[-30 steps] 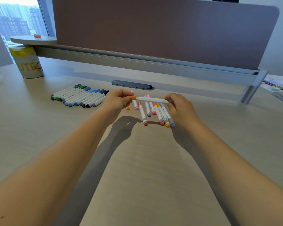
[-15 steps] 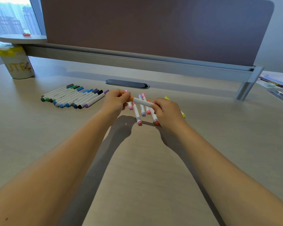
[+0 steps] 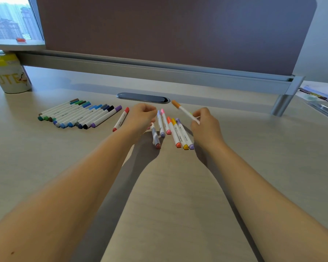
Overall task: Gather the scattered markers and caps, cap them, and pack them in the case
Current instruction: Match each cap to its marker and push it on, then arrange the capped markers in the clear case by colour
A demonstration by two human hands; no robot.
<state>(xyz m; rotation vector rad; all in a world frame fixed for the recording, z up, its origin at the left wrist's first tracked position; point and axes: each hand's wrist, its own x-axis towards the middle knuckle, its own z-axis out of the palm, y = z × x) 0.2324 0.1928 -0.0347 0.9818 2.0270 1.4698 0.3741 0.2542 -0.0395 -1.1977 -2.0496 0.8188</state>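
Two hands work above a loose bunch of pink, orange, yellow and purple markers (image 3: 175, 132) on the table (image 3: 178, 195). Half a second ago both hands held the orange marker (image 3: 185, 111) level, the left at its cap end. Now the left hand (image 3: 140, 118) has let go and hovers over the bunch, fingers loosely curled and holding nothing visible. The right hand (image 3: 204, 123) alone pinches the marker's near end in its fingers, orange cap tilted up and away. That suggests this marker is capped and ready to be laid with the rest. A red marker (image 3: 121, 119) lies alone between the bunch and a neat row of green, blue and dark markers (image 3: 80, 114) to the left. No case is in view. The cup (image 3: 10, 77) at far left reads "UTE"; print on the marker barrels is too small to read.
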